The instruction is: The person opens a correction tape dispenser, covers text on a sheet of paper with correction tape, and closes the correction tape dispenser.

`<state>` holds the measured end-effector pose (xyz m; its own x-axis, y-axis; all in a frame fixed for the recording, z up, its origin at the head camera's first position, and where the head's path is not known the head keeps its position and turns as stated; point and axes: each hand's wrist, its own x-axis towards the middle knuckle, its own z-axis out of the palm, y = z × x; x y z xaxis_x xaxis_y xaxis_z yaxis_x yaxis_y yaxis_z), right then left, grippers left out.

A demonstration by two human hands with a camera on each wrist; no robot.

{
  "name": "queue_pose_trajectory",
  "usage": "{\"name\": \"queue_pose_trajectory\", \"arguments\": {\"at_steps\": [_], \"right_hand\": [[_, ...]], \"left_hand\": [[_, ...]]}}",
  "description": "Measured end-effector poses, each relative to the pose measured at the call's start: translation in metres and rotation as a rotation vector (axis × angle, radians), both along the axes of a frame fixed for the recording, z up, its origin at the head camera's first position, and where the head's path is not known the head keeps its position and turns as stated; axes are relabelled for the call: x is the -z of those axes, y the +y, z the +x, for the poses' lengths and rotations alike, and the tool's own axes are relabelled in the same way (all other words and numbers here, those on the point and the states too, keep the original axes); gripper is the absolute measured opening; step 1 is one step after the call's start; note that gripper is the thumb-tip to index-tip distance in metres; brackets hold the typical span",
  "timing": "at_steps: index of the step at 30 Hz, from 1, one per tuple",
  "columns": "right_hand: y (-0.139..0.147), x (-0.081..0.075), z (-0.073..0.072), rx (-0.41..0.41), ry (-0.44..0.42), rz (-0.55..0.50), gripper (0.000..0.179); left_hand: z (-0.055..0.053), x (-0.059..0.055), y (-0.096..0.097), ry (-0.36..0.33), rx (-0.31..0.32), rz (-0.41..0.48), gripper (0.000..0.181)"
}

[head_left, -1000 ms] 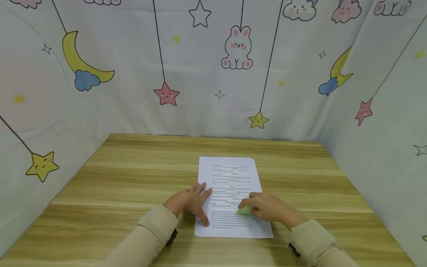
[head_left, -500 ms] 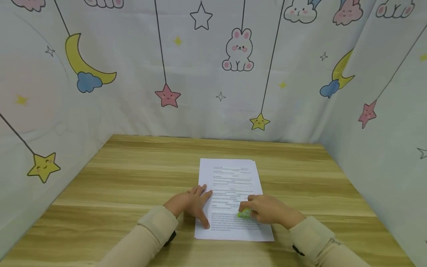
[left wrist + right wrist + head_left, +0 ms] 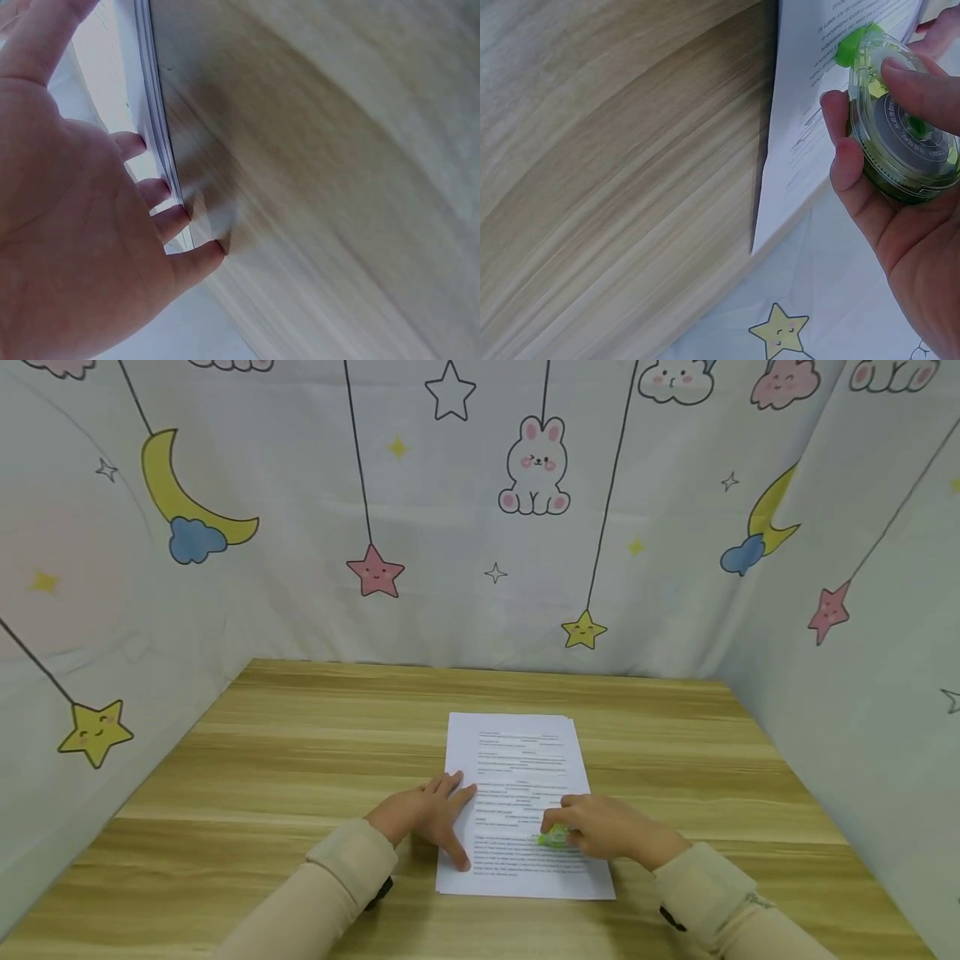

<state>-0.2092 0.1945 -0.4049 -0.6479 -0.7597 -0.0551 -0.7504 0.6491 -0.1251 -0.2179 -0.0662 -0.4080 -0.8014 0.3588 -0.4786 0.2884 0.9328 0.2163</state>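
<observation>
A stack of printed paper sheets (image 3: 517, 722) lies on the wooden table, its top page covered in lines of text with blank-looking stretches. My left hand (image 3: 431, 814) rests spread on the left edge of the sheets; the left wrist view shows its fingertips (image 3: 206, 257) over the stack's edge. Between the thumb and fingers of my right hand (image 3: 611, 831) I hold a clear green correction tape dispenser (image 3: 904, 135). Its green tip (image 3: 849, 46) is down at the text in the page's lower half; whether it touches the paper is hard to tell.
The wooden table (image 3: 322, 735) extends around the paper on all sides. White curtains (image 3: 450, 510) printed with stars, moons and rabbits enclose it at the back, left and right. A dark strap (image 3: 671, 918) shows under the right sleeve.
My right hand and the correction tape dispenser have shifted slightly to the right over the page. The left hand and the paper stay in place.
</observation>
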Motion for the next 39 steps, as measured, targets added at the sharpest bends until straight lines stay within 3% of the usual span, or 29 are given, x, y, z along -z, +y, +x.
{"name": "queue_pose_trajectory", "arguments": {"at_steps": [15, 28, 39], "right_hand": [[0.025, -0.005, 0.003, 0.017, -0.029, -0.029, 0.028], [0.053, -0.009, 0.006, 0.022, -0.021, -0.056, 0.025], [0.06, -0.002, 0.003, 0.046, -0.068, -0.088, 0.026]], "left_hand": [[-0.003, 0.008, -0.002, 0.01, 0.009, -0.004, 0.105], [0.003, -0.003, 0.0, -0.016, 0.014, -0.001, 0.106], [0.0, -0.001, 0.001, -0.009, 0.005, -0.01, 0.106]]}}
